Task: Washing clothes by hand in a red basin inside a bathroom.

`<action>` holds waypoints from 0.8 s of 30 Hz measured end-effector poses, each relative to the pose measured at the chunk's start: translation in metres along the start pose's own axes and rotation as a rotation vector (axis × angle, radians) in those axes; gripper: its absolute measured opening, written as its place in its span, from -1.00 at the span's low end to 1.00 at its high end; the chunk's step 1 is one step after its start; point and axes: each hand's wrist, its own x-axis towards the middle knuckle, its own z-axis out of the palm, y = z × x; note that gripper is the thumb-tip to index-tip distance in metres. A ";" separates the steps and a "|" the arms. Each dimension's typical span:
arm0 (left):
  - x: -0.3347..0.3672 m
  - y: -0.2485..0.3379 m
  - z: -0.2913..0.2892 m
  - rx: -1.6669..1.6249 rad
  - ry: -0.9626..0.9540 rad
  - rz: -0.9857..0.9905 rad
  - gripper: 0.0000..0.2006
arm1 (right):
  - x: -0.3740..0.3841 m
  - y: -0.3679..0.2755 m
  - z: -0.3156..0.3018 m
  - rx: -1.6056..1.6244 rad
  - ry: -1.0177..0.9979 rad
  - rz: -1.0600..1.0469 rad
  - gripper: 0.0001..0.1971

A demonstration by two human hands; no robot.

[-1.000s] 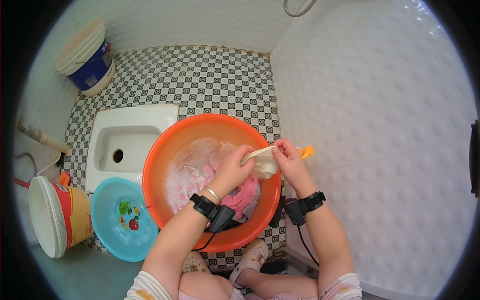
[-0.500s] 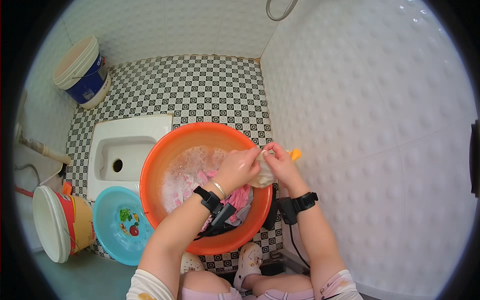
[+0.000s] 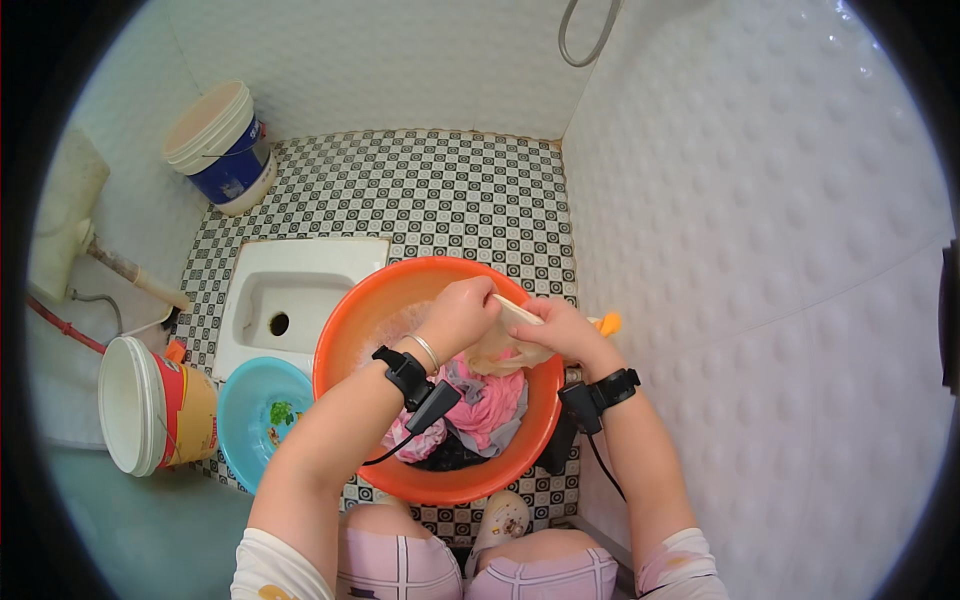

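Observation:
Over the right part of a large orange basin [image 3: 440, 492], my two hands stretch a cream-coloured cloth garment [image 3: 510, 352] between them. My left hand [image 3: 462, 316] pinches one end of its straight edge. My right hand [image 3: 562, 328] grips the other end, thumb on top. The rest of the cloth hangs down into the basin. Below it lie wet pink clothes [image 3: 488, 408], with grey and black fabric around them. Suds [image 3: 397, 328] show at the basin's left side, partly hidden by my left arm. A small yellow-orange piece [image 3: 610, 323] sticks out beyond my right hand.
Left of the basin are a squat toilet [image 3: 305, 252], a light-blue basin [image 3: 240, 400] and a red-and-yellow bucket [image 3: 185, 410]. A blue-and-white bucket [image 3: 230, 165] stands at the back left. A white bumpy wall [image 3: 740, 250] rises close on the right. Pipes run along the left wall.
The bunched cream cloth is now spread between my hands, its edge drawn straight, and my left hand has moved away from my right. The whole view has shifted a little.

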 end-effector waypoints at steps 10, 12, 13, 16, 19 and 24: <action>-0.018 0.007 -0.015 -0.526 -0.460 -0.225 -0.81 | 0.008 -0.028 -0.016 0.198 -0.019 -0.096 -0.89; -0.019 0.000 -0.013 -0.539 -0.478 -0.186 -0.73 | 0.007 -0.033 -0.015 0.408 0.010 -0.057 -0.90; -0.014 -0.007 -0.016 -0.537 -0.477 -0.185 -0.73 | 0.006 -0.035 -0.014 0.514 0.026 -0.036 -0.90; -0.006 -0.013 -0.014 -0.619 -0.566 -0.228 -0.69 | 0.002 -0.033 -0.029 0.526 0.147 -0.027 -0.89; 0.003 -0.028 -0.013 -0.859 -0.522 -0.453 -0.68 | 0.008 -0.026 -0.031 0.490 0.225 -0.048 -0.84; -0.001 -0.019 0.034 -1.507 -0.046 -0.606 -0.67 | 0.016 -0.026 0.059 -0.146 0.403 -0.475 -0.77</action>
